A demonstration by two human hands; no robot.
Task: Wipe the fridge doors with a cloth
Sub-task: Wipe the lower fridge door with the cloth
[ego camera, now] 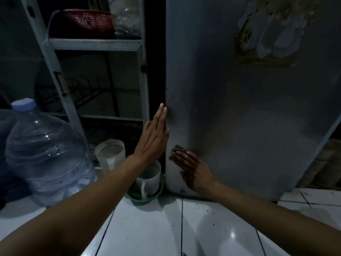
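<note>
Right hand (pixel 193 172) flat — pressing cloth (pixel 178 149) on fridge door (pixel 239 117), left hand (pixel 154 137) flat beside

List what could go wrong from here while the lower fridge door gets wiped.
1. The right hand presses only a small dark cloth against the fridge door; it could slip out.
2. The left hand braces the door's edge; a hard push might swing the door.
3. The white cup stands close by the wiping spot and could be knocked.
</note>
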